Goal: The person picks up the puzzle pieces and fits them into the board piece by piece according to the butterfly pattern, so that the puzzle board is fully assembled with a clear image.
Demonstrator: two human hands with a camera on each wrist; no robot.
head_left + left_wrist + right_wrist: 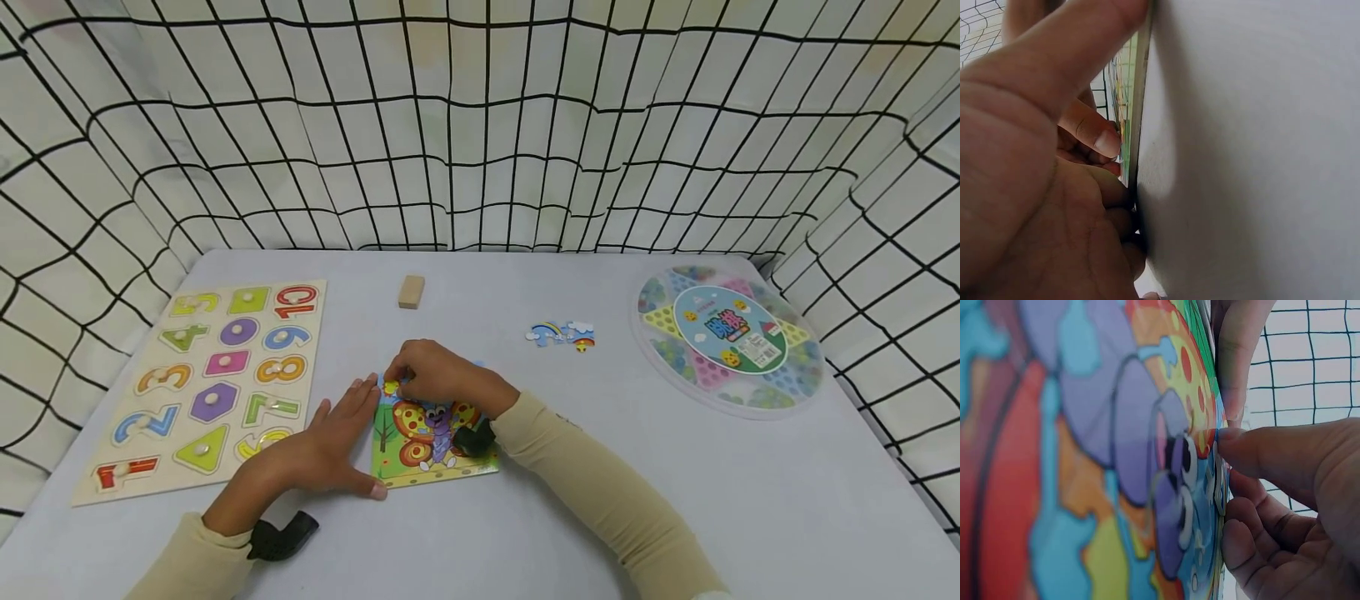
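Observation:
A jigsaw puzzle [438, 446] with a purple butterfly lies in front of the person. The left hand [330, 446] rests along its left edge, fingers extended and thumb by the near left corner. In the left wrist view, that palm [1035, 219] faces the board's edge [1138, 106]. Over the puzzle's far left corner, the right hand [442, 371] pinches a small puzzle piece with curled fingers. The right wrist view has its thumb [1260, 450] and fingers low against the picture surface; the piece is mostly hidden. Loose rainbow puzzle pieces [551, 333] lie beyond, to the right.
A wooden number-and-shape board [217, 367] lies on the left. A small wooden block [411, 292] sits near the back. On the right is a round clear case [720, 342] of colourful beads. Black netting [487, 150] surrounds the white table [570, 517].

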